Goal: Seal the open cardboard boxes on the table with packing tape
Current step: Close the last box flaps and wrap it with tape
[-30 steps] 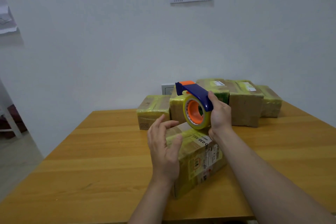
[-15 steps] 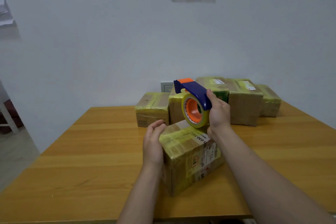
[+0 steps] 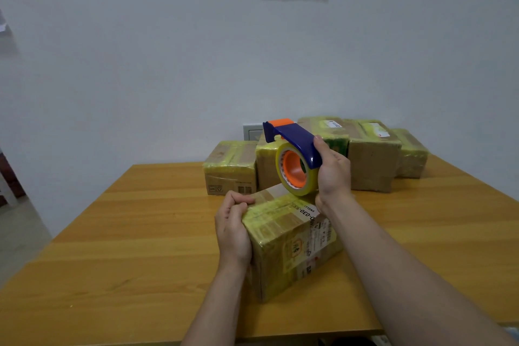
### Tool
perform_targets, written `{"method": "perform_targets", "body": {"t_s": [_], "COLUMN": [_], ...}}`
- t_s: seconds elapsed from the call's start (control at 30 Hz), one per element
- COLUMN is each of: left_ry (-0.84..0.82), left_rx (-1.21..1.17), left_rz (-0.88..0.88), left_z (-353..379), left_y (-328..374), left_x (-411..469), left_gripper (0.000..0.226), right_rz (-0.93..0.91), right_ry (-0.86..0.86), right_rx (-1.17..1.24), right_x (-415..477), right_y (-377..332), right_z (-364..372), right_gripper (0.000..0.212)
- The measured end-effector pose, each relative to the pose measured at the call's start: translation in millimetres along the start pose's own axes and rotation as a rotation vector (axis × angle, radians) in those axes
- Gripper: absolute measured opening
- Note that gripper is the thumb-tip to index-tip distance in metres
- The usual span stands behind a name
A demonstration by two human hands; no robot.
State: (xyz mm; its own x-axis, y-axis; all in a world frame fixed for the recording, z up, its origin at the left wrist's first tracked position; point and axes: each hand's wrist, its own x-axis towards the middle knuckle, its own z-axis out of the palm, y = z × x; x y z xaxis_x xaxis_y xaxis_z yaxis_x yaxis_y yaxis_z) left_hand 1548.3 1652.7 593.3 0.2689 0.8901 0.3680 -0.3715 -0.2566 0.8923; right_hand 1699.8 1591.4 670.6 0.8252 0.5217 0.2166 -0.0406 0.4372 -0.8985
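Boxes (image 3: 373, 160) at the worktop's (image 3: 140, 233) far edge look sealed — the left hand's (image 3: 233, 230) fingers (image 3: 238, 201) clutch the part-taped near box (image 3: 286, 236), the right hand's (image 3: 332, 174) grip the dispenser (image 3: 295, 143) at its top.

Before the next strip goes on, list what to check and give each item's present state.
1. Right hand grips the tape dispenser: ok.
2. Left hand holds the near box at its top left edge: ok.
3. Near box sits flat on the table: ok.
4. Tape roll touches the box top: cannot tell; its lower rim sits at the far top edge.
5. Strip already anchored on the box: cannot tell.
6. Back boxes stand apart from the near box: ok.
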Motion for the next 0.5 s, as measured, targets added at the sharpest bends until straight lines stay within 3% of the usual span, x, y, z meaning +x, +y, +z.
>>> {"method": "perform_targets", "body": {"t_s": [0.17,0.33,0.5], "left_ry": [-0.052,-0.084,-0.051], "left_rx": [0.073,0.169,0.187], "left_rz": [-0.009,0.084,0.147], "left_z": [-3.5,-5.7,1.1], "left_y": [-1.2,-9.7,-6.5], "left_x": [-7.4,-31.6,-33.6], "left_gripper": [0.018,0.049,0.038], "right_rz": [0.002,0.005,0.003], "right_ry": [0.003,0.004,0.016], "right_rx": [-0.016,-0.005,0.002], "right_x": [0.1,2.1,3.1], "right_y": [-0.3,0.2,0.3], "right_z": [-1.3,-2.1,-0.9], "right_gripper": [0.031,0.032,0.035]}}
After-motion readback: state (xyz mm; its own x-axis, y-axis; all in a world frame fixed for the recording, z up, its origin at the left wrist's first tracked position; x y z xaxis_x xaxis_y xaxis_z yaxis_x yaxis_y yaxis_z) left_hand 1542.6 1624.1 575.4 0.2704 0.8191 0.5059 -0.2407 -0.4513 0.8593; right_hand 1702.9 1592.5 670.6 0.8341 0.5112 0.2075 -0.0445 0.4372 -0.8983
